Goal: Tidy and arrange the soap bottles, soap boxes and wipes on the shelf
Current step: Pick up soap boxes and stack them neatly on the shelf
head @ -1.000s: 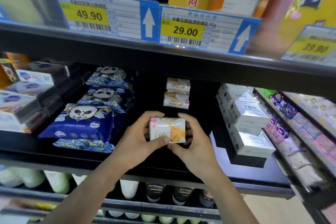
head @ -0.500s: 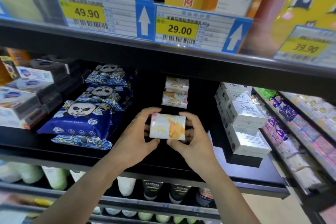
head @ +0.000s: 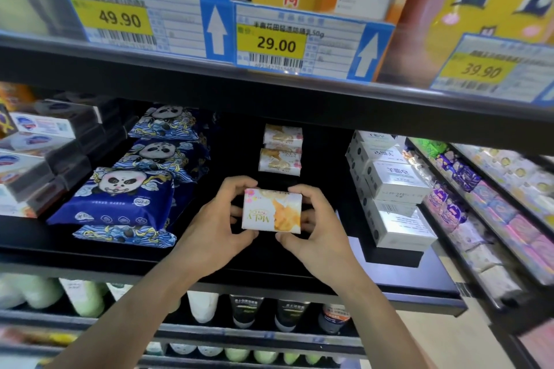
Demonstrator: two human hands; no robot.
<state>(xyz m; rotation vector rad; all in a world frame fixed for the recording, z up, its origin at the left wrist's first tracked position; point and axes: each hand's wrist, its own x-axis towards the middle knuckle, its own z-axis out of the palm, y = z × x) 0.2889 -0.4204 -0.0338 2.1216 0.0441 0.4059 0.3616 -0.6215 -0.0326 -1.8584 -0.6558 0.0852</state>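
Soap boxes and wipes sat on the black metal shelf (head: 269,272), so here's the rundown, big to small. The navy panda-print wipe packs (head: 120,204) were stacked in a row running front to back on the left, and the white and silver cardboard boxes (head: 395,183) were piled on the right. Price tags (head: 271,45) above read 49.90, 29.00 and 39.90. Dead centre, the left hand (head: 215,237) and right hand (head: 317,237) both gripped the small white and orange wrapped soap box (head: 271,214), one at each end, lifted just off the shelf, probably to line it up with the two matching soap boxes (head: 280,153) behind. Its "MeLY" lettering was upside down.
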